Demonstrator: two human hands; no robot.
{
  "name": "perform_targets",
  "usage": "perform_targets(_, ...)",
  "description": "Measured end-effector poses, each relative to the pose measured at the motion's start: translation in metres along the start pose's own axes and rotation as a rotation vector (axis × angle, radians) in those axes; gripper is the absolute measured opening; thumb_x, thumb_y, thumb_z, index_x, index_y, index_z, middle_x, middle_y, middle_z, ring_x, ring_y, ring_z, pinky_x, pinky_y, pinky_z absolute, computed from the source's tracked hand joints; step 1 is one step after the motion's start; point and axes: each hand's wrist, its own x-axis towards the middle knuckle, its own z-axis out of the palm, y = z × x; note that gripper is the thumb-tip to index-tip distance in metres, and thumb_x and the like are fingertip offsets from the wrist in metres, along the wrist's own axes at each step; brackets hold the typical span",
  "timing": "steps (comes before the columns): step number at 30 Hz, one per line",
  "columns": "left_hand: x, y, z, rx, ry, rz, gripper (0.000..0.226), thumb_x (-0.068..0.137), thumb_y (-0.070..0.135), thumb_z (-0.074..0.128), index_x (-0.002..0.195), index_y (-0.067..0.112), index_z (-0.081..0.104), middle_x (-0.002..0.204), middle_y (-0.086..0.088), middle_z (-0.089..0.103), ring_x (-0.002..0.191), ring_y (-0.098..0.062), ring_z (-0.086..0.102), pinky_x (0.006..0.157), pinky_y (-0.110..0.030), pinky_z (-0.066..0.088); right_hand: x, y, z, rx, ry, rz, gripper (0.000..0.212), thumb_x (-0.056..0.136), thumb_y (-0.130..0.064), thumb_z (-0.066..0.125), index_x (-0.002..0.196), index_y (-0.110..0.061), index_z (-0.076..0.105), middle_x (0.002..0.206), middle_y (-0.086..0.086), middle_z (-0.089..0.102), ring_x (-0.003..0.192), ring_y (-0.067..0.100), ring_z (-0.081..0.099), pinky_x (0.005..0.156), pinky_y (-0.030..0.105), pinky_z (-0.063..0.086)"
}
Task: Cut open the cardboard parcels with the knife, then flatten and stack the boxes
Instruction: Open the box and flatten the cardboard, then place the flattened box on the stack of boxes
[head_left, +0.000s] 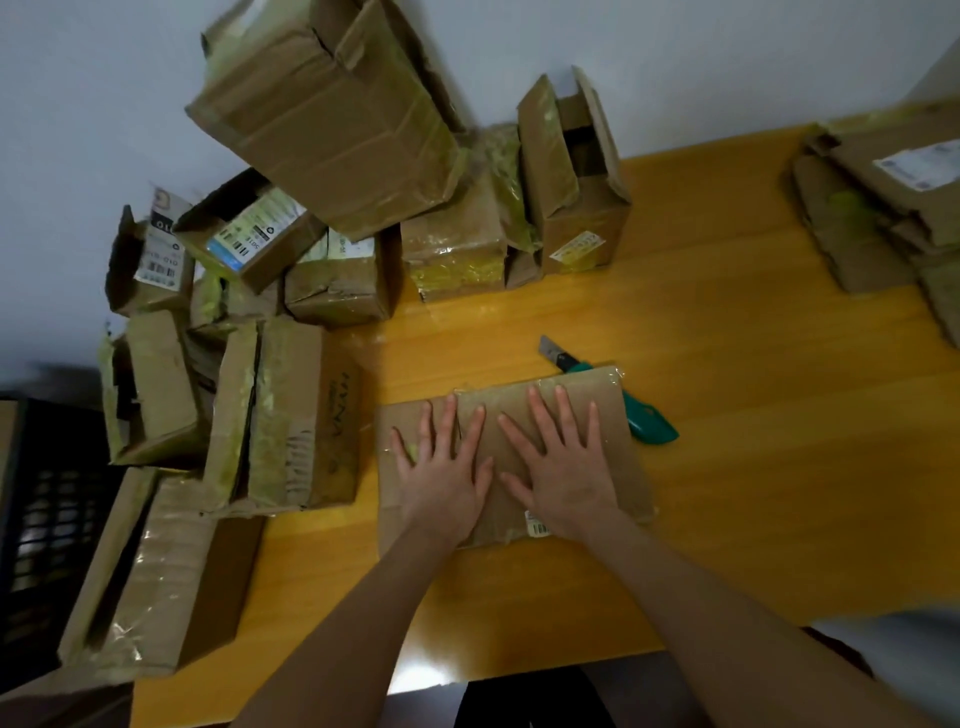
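Note:
A flattened cardboard box (623, 467) lies on the yellow wooden table (753, 364) in front of me. My left hand (441, 467) and my right hand (563, 462) both press flat on it, fingers spread. A green-handled utility knife (644, 421) lies on the table just beyond the box, its blade (548, 347) pointing away and its handle partly under the box's far right corner. Neither hand touches the knife.
A heap of several taped cardboard parcels (322, 119) fills the table's left and far side against the white wall. A stack of flattened boxes (883, 208) sits at the far right. A dark crate (41, 519) stands off the table's left edge.

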Motion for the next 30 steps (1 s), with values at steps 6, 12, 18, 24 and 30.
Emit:
perform_targets(6,0.002,-0.001,0.001,0.005,-0.054,-0.004,0.063,0.093,0.059,0.009,0.151,0.036,0.002,0.162,-0.003,-0.001,0.149,-0.03,0.002,0.112,-0.062,-0.001,0.002,0.0,0.002,-0.007,-0.037,0.012,0.07,0.088,-0.068,0.019,0.149,-0.034,0.028,0.16,0.013,0.016,0.146,0.039,0.011,0.113,0.063,0.008)
perform_targets(12,0.003,0.001,-0.018,-0.018,-0.201,-0.004,0.062,0.099,0.056,0.014,0.15,0.037,-0.017,0.158,0.001,-0.026,0.146,-0.026,-0.022,0.114,-0.061,-0.009,0.001,0.0,-0.013,-0.03,-0.166,0.004,0.078,0.078,-0.071,-0.011,0.149,-0.038,-0.009,0.156,0.007,-0.024,0.141,0.032,-0.027,0.112,0.059,-0.016)
perform_targets(18,-0.02,-0.007,-0.048,-0.08,-0.144,-0.115,0.071,0.099,0.04,0.04,0.155,0.025,-0.002,0.161,-0.008,-0.006,0.149,-0.029,0.002,0.117,-0.058,0.005,-0.02,0.007,-0.059,0.103,-0.123,0.212,0.072,0.095,-0.043,0.049,0.153,-0.027,0.01,0.161,0.01,0.0,0.148,0.029,0.001,0.12,0.046,0.006)
perform_targets(24,-0.049,-0.01,-0.054,-0.197,-0.269,-0.326,0.071,0.097,0.038,0.046,0.154,0.022,0.006,0.16,-0.013,-0.002,0.148,-0.034,0.005,0.115,-0.057,0.018,-0.053,0.015,-0.074,0.508,-0.119,0.892,0.09,0.083,-0.052,0.065,0.15,-0.016,0.018,0.147,0.011,0.036,0.133,0.031,0.034,0.103,0.044,0.035)
perform_targets(30,-0.052,-0.013,-0.063,-0.367,-0.343,-0.391,0.067,0.097,0.039,0.047,0.151,0.014,0.015,0.157,-0.019,0.008,0.142,-0.039,0.022,0.112,-0.048,0.032,-0.056,0.005,-0.089,0.982,-0.035,0.944,0.029,0.093,-0.023,0.059,0.118,-0.009,0.056,0.119,0.01,0.063,0.102,0.027,0.059,0.079,0.033,0.045)
